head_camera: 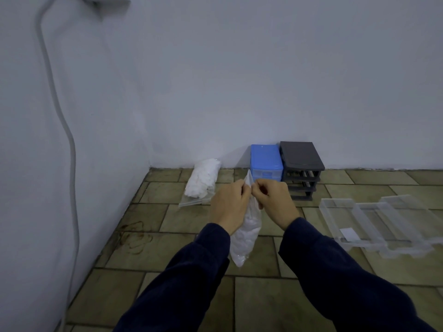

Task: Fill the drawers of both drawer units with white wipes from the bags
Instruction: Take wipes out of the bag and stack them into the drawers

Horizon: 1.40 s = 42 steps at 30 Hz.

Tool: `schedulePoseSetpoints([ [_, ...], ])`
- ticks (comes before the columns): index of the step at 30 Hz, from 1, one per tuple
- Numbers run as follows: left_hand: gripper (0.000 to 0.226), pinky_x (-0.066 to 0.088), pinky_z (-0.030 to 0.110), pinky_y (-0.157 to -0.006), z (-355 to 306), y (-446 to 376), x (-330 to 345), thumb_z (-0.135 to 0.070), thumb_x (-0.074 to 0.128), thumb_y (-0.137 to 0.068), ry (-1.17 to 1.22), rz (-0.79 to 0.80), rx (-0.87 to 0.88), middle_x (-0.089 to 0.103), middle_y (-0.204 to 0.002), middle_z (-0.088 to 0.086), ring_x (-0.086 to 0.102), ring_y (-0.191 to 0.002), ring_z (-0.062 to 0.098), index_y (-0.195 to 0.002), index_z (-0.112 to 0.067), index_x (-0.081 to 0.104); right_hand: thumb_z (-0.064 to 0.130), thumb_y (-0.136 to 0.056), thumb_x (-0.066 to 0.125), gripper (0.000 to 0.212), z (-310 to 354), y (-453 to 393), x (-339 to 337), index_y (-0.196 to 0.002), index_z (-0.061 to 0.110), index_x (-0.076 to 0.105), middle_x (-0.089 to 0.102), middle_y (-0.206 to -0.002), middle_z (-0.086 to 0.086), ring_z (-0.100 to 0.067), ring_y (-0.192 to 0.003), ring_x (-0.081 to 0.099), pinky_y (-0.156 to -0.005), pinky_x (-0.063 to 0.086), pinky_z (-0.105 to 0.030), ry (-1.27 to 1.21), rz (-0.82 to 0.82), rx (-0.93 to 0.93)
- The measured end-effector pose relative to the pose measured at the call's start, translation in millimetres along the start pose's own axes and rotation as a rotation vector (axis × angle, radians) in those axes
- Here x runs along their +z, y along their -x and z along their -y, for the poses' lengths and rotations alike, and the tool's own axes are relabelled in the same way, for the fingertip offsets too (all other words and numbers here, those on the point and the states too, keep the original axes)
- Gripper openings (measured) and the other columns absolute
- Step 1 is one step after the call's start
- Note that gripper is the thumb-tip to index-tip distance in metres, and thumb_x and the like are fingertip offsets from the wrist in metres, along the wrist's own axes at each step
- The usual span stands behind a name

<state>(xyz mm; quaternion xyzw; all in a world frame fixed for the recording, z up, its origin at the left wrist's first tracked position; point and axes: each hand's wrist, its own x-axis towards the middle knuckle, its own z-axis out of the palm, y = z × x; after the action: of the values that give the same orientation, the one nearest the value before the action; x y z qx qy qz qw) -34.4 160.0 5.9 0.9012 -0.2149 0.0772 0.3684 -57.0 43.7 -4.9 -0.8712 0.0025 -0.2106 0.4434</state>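
Pinching the top of a clear plastic bag of white wipes (247, 233), both hands, left (229, 204) and right (274, 200), are judged opening it in front of the blue plastic drawer unit (265, 161); next, pull its mouth apart.

both hands (230, 200) (273, 200) raised, fingers pinched

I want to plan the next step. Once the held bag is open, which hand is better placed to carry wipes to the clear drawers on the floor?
Probably the right hand: the clear drawers lie on its side. The left hand can hold the bag.
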Motion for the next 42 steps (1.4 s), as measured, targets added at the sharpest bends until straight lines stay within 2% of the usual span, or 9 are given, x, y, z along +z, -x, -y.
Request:
schedulePoseSetpoints([
  [3, 0.037, 0.023, 0.023, -0.047, 3, -1, -2, -0.024, 0.040, -0.097, -0.044, -0.028, 0.014, 0.042, -0.056, -0.005, 0.035, -0.050, 0.008, -0.060, -0.020, 0.038, 0.011, -0.091, 0.054, 0.038, -4, -1, 0, -0.055, 0.015, 0.040, 0.040, -0.051, -0.003, -0.011, -0.048, 0.035, -0.049, 0.037, -0.030, 0.106, -0.032, -0.048],
  [7, 0.031, 0.028, 0.025, -0.049, 7, -4, -8, -0.025, 0.043, -0.095, -0.086, -0.045, 0.035, 0.049, -0.059, 0.000, 0.041, -0.054, 0.011, -0.068, -0.012, 0.050, 0.011, -0.088, 0.056, 0.047, -3, 0, -4, -0.052, 0.025, 0.030, 0.032, -0.048, 0.008, -0.006, -0.047, 0.027, -0.048, 0.027, -0.024, 0.205, -0.047, -0.103],
  [16, 0.041, 0.018, 0.018, -0.045, 33, -21, -50, -0.026, 0.048, -0.094, -0.287, -0.107, 0.171, 0.038, -0.051, -0.010, 0.035, -0.046, 0.007, -0.056, -0.027, 0.032, 0.021, -0.092, 0.055, 0.030, -19, -4, -35, -0.064, 0.013, 0.048, 0.050, -0.054, 0.000, -0.016, -0.049, 0.047, -0.044, 0.034, -0.022, 0.551, -0.044, -0.110],
  [22, 0.018, 0.041, 0.021, -0.068, 33, -18, -36, -0.034, 0.053, -0.093, 0.363, 0.136, 0.049, 0.061, -0.086, 0.001, 0.053, -0.078, 0.012, -0.081, -0.020, 0.053, 0.013, -0.096, 0.047, 0.031, -15, -5, -26, -0.065, 0.016, 0.050, 0.069, -0.089, -0.013, -0.018, -0.068, 0.066, -0.067, 0.056, -0.031, -0.108, 0.067, 0.157],
  [25, 0.082, 0.040, 0.027, -0.102, 36, -13, -26, -0.055, 0.068, -0.073, 0.544, 0.434, -0.043, 0.043, -0.140, -0.002, 0.040, -0.127, 0.010, -0.138, -0.017, 0.035, 0.014, -0.097, 0.046, 0.032, -14, -2, -27, -0.066, 0.017, 0.052, 0.070, -0.094, -0.011, -0.019, -0.073, 0.067, -0.072, 0.057, -0.035, -0.205, 0.121, 0.167],
  [28, 0.133, 0.021, 0.026, -0.112, 36, -9, -16, -0.040, 0.086, -0.057, 0.413, 0.569, 0.028, 0.006, -0.153, -0.015, 0.012, -0.137, 0.001, -0.149, -0.027, -0.008, 0.013, -0.097, 0.046, 0.035, -12, -2, -29, -0.063, 0.019, 0.051, 0.071, -0.091, -0.012, -0.013, -0.070, 0.066, -0.063, 0.053, -0.020, -0.194, 0.126, 0.123],
  [31, 0.136, 0.021, 0.014, -0.102, 33, -7, -6, -0.023, 0.089, -0.059, 0.308, 0.524, 0.070, 0.006, -0.150, -0.016, 0.012, -0.130, -0.004, -0.148, -0.025, -0.013, 0.015, -0.097, 0.048, 0.030, -13, -2, -30, -0.068, 0.011, 0.059, 0.071, -0.089, -0.010, -0.012, -0.072, 0.066, -0.066, 0.055, -0.022, -0.116, 0.132, 0.086],
  [35, 0.122, 0.031, 0.025, -0.106, 35, -9, 3, -0.021, 0.089, -0.059, 0.368, 0.447, 0.042, 0.027, -0.149, -0.005, 0.030, -0.136, 0.013, -0.148, -0.026, 0.006, 0.014, -0.096, 0.049, 0.030, -19, -3, -39, -0.079, -0.007, 0.063, 0.071, -0.079, -0.002, -0.006, -0.065, 0.065, -0.069, 0.055, -0.020, -0.048, 0.026, 0.069],
  [42, 0.104, 0.038, 0.020, -0.092, 34, -4, 20, -0.014, 0.085, -0.063, 0.352, 0.412, 0.036, 0.040, -0.134, -0.007, 0.042, -0.123, 0.011, -0.141, -0.024, 0.017, 0.013, -0.095, 0.051, 0.030, -30, 0, -46, -0.079, -0.010, 0.063, 0.071, -0.079, -0.005, 0.000, -0.060, 0.064, -0.062, 0.050, -0.009, -0.078, -0.016, 0.141],
])
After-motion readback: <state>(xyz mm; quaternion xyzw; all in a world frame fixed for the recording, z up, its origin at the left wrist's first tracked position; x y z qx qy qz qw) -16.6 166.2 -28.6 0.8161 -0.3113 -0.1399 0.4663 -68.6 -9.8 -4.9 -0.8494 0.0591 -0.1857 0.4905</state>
